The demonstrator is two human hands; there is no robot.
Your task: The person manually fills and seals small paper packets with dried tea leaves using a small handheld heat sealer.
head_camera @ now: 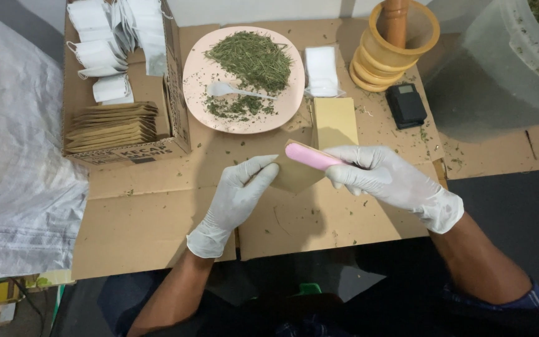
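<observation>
Both hands wear white gloves and meet just below the middle of the view, over a flattened cardboard sheet (319, 218) that covers the worktop. The left hand (239, 190) pinches the left edge of a small brown paper pouch (294, 176) between thumb and fingertips. The right hand (378, 175) is clenched around the handle of a pink flat tool (310, 156), whose rounded end lies across the top of the pouch, touching it.

At 12 o'clock from the hands sits a pale pink plate (194, 87) heaped with dried green herb (254, 59), a white plastic spoon (235, 92) lying in it. At 1 o'clock, just beside the plate, lie a white filter bag (321, 70) and another flat brown pouch (335, 122). Farther toward 2 o'clock stand a wooden mortar with its pestle (397, 40) and a small black device (405, 105). At 10 o'clock an open cardboard box (179, 118) holds a stack of brown pouches (112, 126) and white filter bags (101, 53). A clear plastic tub (513, 62) fills the 2 o'clock corner.
</observation>
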